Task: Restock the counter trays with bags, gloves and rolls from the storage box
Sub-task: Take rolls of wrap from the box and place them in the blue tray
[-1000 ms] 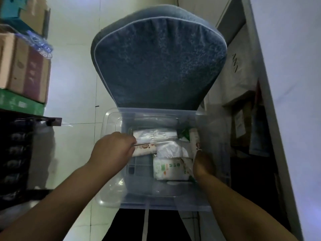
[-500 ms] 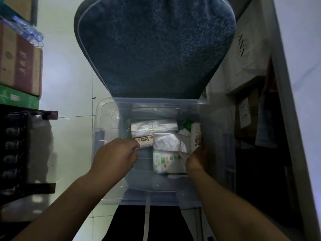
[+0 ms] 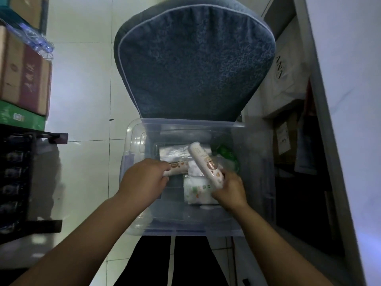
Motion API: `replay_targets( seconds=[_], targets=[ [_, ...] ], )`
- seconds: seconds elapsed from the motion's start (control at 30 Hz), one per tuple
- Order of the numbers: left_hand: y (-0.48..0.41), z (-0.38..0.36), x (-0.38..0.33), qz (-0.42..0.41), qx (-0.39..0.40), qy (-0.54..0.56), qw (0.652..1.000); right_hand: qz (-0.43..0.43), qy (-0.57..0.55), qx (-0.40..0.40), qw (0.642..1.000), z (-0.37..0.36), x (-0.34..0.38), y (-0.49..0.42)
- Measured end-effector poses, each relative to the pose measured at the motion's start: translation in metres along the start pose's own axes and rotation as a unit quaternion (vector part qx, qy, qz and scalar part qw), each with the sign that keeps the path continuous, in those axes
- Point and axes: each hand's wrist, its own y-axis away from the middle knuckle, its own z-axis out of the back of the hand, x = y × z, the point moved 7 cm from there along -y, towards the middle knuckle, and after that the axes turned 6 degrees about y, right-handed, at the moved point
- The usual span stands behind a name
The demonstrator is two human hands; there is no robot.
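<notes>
Rolls are the pick here: the left hand curls its fingers round one patterned roll lying across the middle of the storage box, while the right hand clamps the near end of a second roll, which tilts up and away. Held by one end only, that second roll could, I judge, lever out of the grip and drop back onto the printed packet or the green wrapper by the right wall. The box stands just beside a blue cushion, and what bears it is hidden; a hard pull toward the near rim might shift it.
</notes>
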Motion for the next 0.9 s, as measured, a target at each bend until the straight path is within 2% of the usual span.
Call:
replay_targets(
  seconds=[0.1,0.2,0.33,0.47,0.6,0.67,0.77,0.9],
  targets=[
    [0.003,0.014,0.000,-0.054,-0.022,-0.052,0.997,0.135,0.087,0.023,0.987,0.007,0.048,0.019],
    [0.008,0.019,0.008,-0.096,-0.003,-0.097,0.991,0.269,0.135,0.026,0.953,0.005,0.093,0.039],
    [0.016,0.013,0.036,-0.068,0.056,-0.094,0.992,0.351,0.123,0.067,0.926,-0.005,0.130,0.045],
    [0.028,0.013,0.063,-0.019,0.052,-0.117,0.992,0.351,0.116,0.105,0.923,-0.030,0.136,0.027],
    [0.043,0.027,0.102,0.063,0.010,-0.130,0.989,0.252,0.103,0.103,0.957,-0.055,0.115,-0.021],
    [0.050,0.037,0.120,0.091,-0.008,-0.129,0.987,0.217,0.126,0.110,0.962,-0.075,0.106,-0.045],
    [0.057,0.049,0.148,0.141,-0.042,-0.117,0.982,0.219,0.179,0.139,0.949,-0.113,0.104,-0.069],
    [0.063,0.057,0.171,0.188,-0.105,-0.100,0.971,0.268,0.263,0.131,0.917,-0.157,0.109,-0.088]
  ],
)
